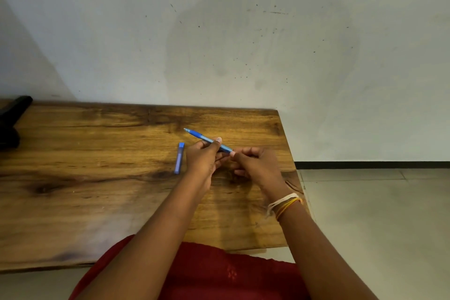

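Both hands meet over the right half of the bench (pixel 97 153), closer to its far edge than to the near one, and they share one blue pencil (pixel 205 139). The left hand (pixel 202 159) has its fingers curled round the middle of the barrel, with the thumb laid along the top. The right hand (pixel 255 163) is also curled, and its thumb and forefinger pinch the rear end of the barrel where it comes out past the left hand's fingers. The pencil is lifted clear of the wood and slants, its pointed tip aimed toward the far edge and the left, and its rear end lower and nearer the right edge. Whether the rear cap is on or off cannot be told, since the fingertips cover it.

Just to the left of the left hand, a slim blue lead case (pixel 179 158) lies flat on the bench. It runs roughly from the far edge toward the near edge and touches neither hand. At the far left corner a black object (pixel 9 122) sits partly out of view. White, yellow and orange threads (pixel 285 203) circle the right wrist. A red garment (pixel 207 273) shows below the near edge, and the pale tiled floor (pixel 377 214) lies beyond the right edge.
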`<state>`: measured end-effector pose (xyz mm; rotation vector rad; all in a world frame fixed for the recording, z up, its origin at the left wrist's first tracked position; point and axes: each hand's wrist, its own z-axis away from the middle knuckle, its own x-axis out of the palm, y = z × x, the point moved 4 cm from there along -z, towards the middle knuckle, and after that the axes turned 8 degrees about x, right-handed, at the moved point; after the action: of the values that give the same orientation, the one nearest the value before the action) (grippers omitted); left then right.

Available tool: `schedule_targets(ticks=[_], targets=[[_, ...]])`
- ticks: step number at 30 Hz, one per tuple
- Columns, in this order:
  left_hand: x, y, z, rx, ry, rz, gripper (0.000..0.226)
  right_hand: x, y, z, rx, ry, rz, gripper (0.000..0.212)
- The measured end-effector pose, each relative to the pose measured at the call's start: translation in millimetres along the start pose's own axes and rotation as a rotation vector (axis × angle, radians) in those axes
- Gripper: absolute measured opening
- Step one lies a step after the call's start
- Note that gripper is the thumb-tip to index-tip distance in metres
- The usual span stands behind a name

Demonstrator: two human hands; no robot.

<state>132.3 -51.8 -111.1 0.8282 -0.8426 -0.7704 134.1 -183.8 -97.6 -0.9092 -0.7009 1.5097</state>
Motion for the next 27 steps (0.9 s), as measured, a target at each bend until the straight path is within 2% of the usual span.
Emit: schedule_targets(ticks=[8,16,27], targets=[[-1.6,0.2,1.2,-0.019,0.011,0.04,0.013,3.7,2.3,-1.8,-0.044,0.017,-0.012,0.004],[-1.5,-3.9,1.7,-0.017,0.001,-0.018,0.016,3.2,-0.4,0.8,-0.215,0.039,0.202,0.011],[-3.3,-5.8,0.7,-0.09,0.036,0.089,0.008,4.5,3.6,-1.5,-0.157,-0.001,0.166,0.011]])
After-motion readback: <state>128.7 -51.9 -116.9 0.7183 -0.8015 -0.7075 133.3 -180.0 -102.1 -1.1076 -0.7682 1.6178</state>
